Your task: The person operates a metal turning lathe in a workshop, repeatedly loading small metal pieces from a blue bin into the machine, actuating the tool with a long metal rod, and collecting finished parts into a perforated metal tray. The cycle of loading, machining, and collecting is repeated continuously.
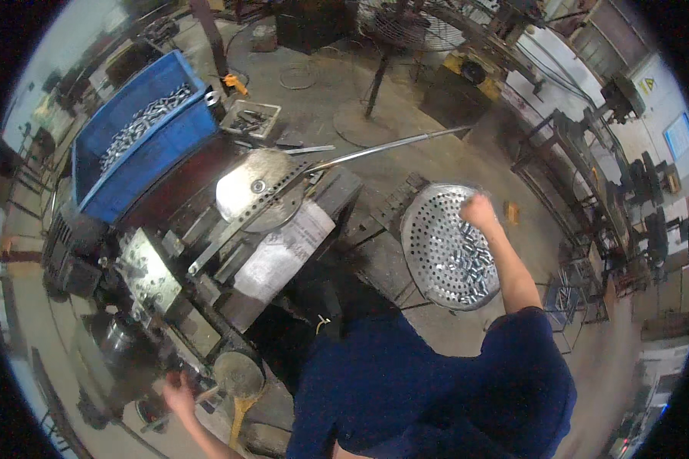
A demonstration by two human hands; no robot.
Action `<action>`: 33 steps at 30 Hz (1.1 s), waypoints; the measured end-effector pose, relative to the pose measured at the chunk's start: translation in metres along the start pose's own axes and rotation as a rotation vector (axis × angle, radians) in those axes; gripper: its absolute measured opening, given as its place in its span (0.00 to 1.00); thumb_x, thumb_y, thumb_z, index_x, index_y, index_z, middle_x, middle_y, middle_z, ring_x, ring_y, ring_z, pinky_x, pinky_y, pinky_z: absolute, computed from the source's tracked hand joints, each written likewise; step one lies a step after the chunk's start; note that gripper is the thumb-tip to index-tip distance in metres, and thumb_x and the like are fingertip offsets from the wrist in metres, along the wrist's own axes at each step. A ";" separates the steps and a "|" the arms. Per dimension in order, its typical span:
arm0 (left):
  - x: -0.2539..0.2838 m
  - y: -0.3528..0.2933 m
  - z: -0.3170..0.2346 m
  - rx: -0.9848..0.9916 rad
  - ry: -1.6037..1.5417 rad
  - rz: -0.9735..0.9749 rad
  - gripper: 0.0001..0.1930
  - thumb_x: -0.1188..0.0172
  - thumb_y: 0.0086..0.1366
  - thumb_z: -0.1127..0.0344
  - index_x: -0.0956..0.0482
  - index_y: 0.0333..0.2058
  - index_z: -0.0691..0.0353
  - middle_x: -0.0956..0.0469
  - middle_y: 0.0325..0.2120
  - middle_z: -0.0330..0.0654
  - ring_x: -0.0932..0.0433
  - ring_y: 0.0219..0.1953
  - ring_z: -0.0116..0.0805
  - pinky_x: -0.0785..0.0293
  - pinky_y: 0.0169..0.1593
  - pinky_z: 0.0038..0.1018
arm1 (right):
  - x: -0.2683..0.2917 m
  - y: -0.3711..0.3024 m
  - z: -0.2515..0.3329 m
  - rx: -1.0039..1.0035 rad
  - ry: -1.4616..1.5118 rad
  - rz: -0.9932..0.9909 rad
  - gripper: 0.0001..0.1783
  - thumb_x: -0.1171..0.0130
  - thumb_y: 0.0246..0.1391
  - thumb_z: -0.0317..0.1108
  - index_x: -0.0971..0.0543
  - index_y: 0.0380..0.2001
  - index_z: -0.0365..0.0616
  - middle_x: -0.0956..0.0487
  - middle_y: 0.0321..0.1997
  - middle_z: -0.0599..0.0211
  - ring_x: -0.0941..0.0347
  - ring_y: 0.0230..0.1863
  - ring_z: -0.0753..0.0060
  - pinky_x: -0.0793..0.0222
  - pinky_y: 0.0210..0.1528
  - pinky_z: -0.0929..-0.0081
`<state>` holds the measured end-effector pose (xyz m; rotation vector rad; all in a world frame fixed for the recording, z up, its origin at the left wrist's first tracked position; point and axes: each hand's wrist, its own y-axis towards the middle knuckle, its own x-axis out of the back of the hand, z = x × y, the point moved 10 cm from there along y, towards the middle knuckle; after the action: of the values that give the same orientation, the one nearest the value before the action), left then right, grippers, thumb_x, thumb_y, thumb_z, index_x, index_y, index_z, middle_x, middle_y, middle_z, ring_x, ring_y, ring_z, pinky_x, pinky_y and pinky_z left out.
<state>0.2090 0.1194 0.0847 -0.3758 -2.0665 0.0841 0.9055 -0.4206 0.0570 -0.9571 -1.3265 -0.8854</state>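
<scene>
At the lower left, my left hand (pixel 179 393) is beside the machine's lower parts. Its fingers look apart, though blurred, and a pale rod (pixel 207 395) passes close to its wrist. My right arm reaches out to the right, and my right hand (pixel 478 211) is closed over the far edge of a round, perforated metal bowl (pixel 425 245). What its fingers hold, if anything, is hidden. Many short shiny metal cylinders (pixel 471 268) lie in the bowl, mostly on its right side.
A blue bin (pixel 149 180) full of small metal parts stands at the back left. Before me are a round metal disc (pixel 241 187), a long perforated bar (pixel 256 206) and a paper sheet (pixel 283 256). A small tray (pixel 251 120) and a stand fan (pixel 413 30) are farther back.
</scene>
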 end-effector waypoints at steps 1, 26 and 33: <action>0.010 -0.004 0.014 -0.062 -0.009 -0.091 0.12 0.43 0.58 0.63 0.27 0.36 0.66 0.25 0.27 0.44 0.28 0.24 0.27 0.32 0.26 0.24 | -0.015 -0.012 -0.007 -0.023 0.052 -0.046 0.10 0.47 0.34 0.37 0.22 0.19 0.45 0.23 0.27 0.55 0.27 0.32 0.53 0.31 0.36 0.63; 0.022 -0.010 0.031 -0.169 -0.065 -0.258 0.12 0.44 0.58 0.63 0.25 0.32 0.69 0.23 0.24 0.44 0.26 0.27 0.31 0.31 0.34 0.27 | -0.065 -0.034 0.052 -0.099 0.012 0.414 0.26 0.46 0.36 0.44 0.25 0.37 0.34 0.26 0.44 0.47 0.29 0.46 0.54 0.33 0.49 0.68; 0.040 -0.042 -0.021 -0.156 -0.443 -0.078 0.12 0.45 0.59 0.68 0.27 0.38 0.72 0.27 0.24 0.39 0.28 0.26 0.24 0.32 0.31 0.21 | -0.040 -0.020 0.141 0.391 0.174 0.120 0.12 0.43 0.29 0.37 0.19 0.23 0.48 0.23 0.26 0.54 0.26 0.32 0.55 0.29 0.36 0.70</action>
<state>0.1986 0.0892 0.1375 -0.3972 -2.5327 -0.0461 0.8325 -0.2977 0.0195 -0.6320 -1.2204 -0.5742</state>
